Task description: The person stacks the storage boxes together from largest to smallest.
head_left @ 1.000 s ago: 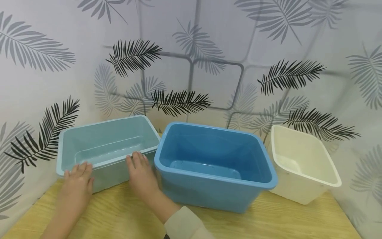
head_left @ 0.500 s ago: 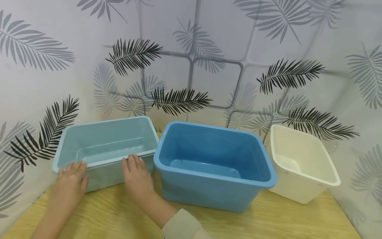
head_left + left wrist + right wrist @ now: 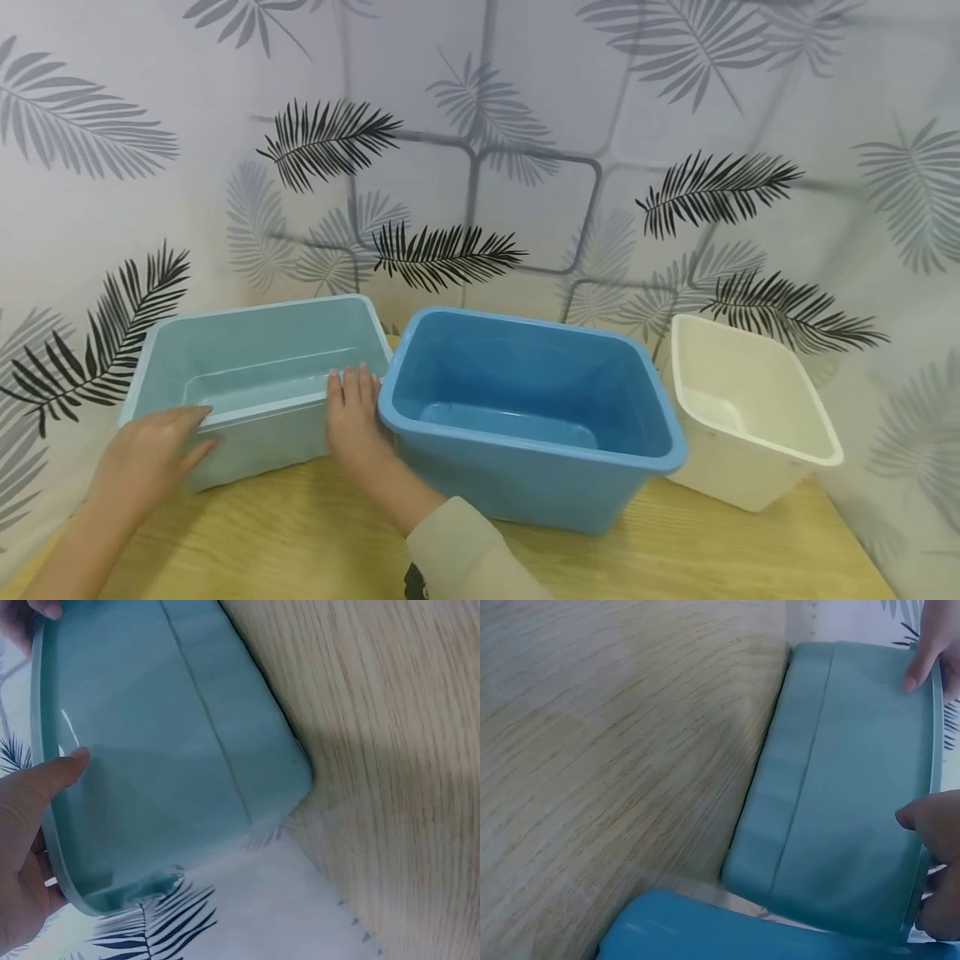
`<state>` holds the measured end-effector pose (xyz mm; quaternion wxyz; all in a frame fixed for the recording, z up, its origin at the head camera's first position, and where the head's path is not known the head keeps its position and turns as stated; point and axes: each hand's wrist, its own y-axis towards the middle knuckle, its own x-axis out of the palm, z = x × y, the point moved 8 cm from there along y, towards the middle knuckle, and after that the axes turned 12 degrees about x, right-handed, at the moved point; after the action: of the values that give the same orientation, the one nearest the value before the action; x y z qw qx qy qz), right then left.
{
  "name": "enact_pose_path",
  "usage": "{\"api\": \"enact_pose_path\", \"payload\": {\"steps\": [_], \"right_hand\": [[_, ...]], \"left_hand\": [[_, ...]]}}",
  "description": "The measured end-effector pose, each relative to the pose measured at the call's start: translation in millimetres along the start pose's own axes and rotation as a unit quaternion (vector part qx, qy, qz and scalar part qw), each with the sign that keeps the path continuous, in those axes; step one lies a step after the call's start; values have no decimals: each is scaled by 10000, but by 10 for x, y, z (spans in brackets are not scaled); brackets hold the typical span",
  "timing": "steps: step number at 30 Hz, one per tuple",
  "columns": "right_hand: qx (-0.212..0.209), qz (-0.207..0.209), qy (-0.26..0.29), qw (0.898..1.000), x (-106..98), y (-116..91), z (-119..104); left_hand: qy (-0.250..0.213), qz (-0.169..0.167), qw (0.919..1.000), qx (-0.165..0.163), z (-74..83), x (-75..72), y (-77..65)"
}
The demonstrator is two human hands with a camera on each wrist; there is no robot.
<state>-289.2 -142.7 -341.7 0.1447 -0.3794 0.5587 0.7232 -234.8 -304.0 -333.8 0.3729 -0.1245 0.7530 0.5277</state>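
A pale teal plastic bin (image 3: pixel 277 433) stands upright at the left of the table, its hollow facing up with nothing visible inside. My left hand (image 3: pixel 142 458) grips its front rim near the left corner. In the left wrist view the thumb of that hand (image 3: pixel 22 825) lies against the outer wall, with the other fingers behind the rim. My right hand (image 3: pixel 356 429) holds the same rim near the right corner, beside a blue bin (image 3: pixel 525 483). The right wrist view has its thumb (image 3: pixel 907 817) on the outer wall and the fingers partly hidden.
To the right of the blue bin stands a cream bin (image 3: pixel 742 467). All three bins sit on a light wood table (image 3: pixel 300 533). Behind them hangs a pale cloth (image 3: pixel 540 83) printed with dark and grey leaves.
The teal bin has shifted slightly left with both hands on it. Since then my left hand has moved left along the rim toward the corner, and my right hand has moved right along it.
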Motion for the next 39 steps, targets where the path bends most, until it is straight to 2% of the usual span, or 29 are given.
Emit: {"api": "enact_pose_path", "payload": {"steps": [5,11,14,19,21,23,26,32,34,39], "right_hand": [[-97,78,-534,9985,-1,-5,8],[-441,113,-982,9941,-70,-30,-40],[-696,-169,-885,9935,-87,-37,-76],[-1033,-1183,-356,9870,-44,-59,-103],[-1149,-1284,-282,9846,-37,-80,-112],[-1227,-1059,-294,9863,-56,-93,-126],[-1260,-506,-402,9899,-107,-113,-147],[-1092,109,-344,9934,-256,-112,-151],[-1045,367,-343,9933,-320,-105,-153],[-965,542,-340,9933,-467,-55,-175]], "left_hand": [[90,-203,9997,46,-88,31,-40],[49,-106,9999,68,-149,-1,-106],[112,-186,9998,-28,-191,-25,-146],[100,-399,9990,-176,-243,-53,-209],[76,-362,9992,-179,-259,-69,-224],[56,-264,9995,-143,-269,-88,-236],[15,-146,9998,-159,-309,-100,-274],[-27,5,9999,-145,-357,-150,-320],[-97,149,9998,-101,-372,-185,-327],[-151,369,9992,17,-415,-285,-307]]}}
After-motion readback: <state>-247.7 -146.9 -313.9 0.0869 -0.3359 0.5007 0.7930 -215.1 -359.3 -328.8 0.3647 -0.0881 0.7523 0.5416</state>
